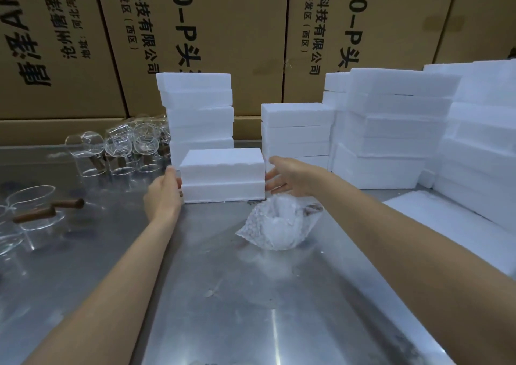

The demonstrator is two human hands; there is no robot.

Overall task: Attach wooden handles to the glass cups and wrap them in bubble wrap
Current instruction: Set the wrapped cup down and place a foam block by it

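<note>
Both hands are out over the steel table [251, 309], set apart on either end of a white foam box [222, 175] that sits at about twelve o'clock from the person. The left hand [164, 194] lies with straight fingers against the box's left end at nine o'clock. The right hand [290, 177] meets the right end at three o'clock, fingers loosely spread against the foam; neither hand curls round anything. The box shows a seam across its middle, a lid half over a base half.

Just this side of the box, at about five o'clock from it and under the right wrist, lies a bubble-wrapped bundle [276, 225] on the table, touching nothing else; what it holds is too cloudy to make out.

Off at nine o'clock, near the table's left edge, stand glass cups with wooden handles [42, 211]. Further back, at ten o'clock, is a cluster of more glass cups [122, 147].

Behind the held box rise foam box stacks [199, 113], one directly behind, a shorter one at one o'clock, and large piles at two and three o'clock. Cardboard cartons [237, 29] with printed lettering wall off the back.
</note>
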